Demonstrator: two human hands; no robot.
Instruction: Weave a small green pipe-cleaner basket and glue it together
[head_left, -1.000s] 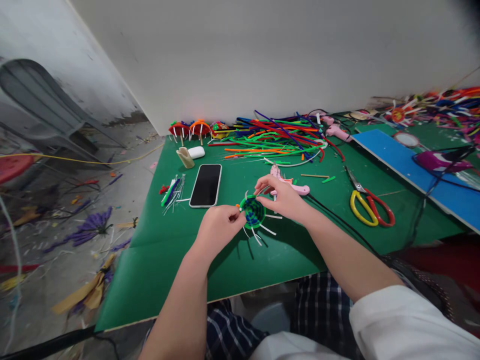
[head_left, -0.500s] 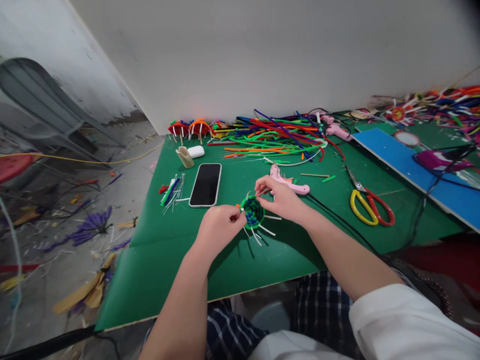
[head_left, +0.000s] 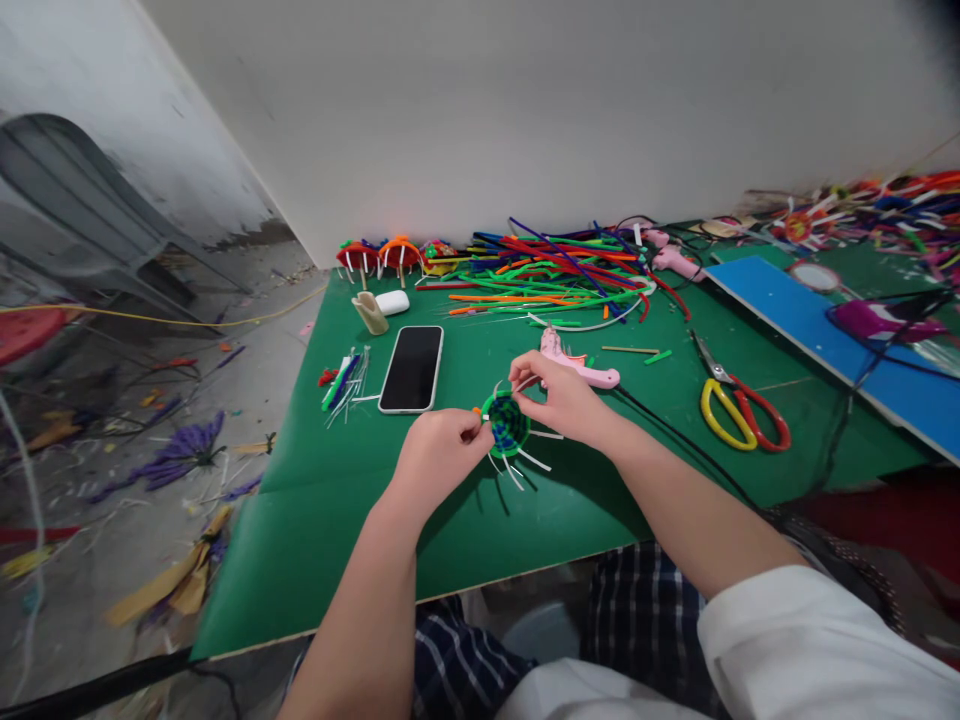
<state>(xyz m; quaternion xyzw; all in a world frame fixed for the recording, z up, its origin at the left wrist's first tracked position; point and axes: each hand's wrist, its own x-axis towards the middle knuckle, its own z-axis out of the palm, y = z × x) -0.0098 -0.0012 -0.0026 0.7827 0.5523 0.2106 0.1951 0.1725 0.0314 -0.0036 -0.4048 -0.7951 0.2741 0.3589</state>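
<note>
Between my hands sits a small round woven disc [head_left: 505, 423], green with a blue centre and thin white spokes sticking out around its rim. My left hand [head_left: 439, 452] is closed, pinching the disc's left edge. My right hand [head_left: 561, 396] pinches its upper right edge, with the fingertips pressed on a white spoke or strand. The disc is held just above the green table [head_left: 337, 520].
A black phone [head_left: 412, 368] lies left of the disc, beside short cut straws [head_left: 343, 378]. A pink glue gun [head_left: 581, 365] lies behind my right hand, and yellow-and-red scissors [head_left: 739, 408] lie to the right. Several coloured strips [head_left: 551, 272] are piled at the back. A blue board [head_left: 817, 335] is at right.
My right hand has shifted slightly up and left on the disc's rim. The left hand and disc have stayed nearly still.
</note>
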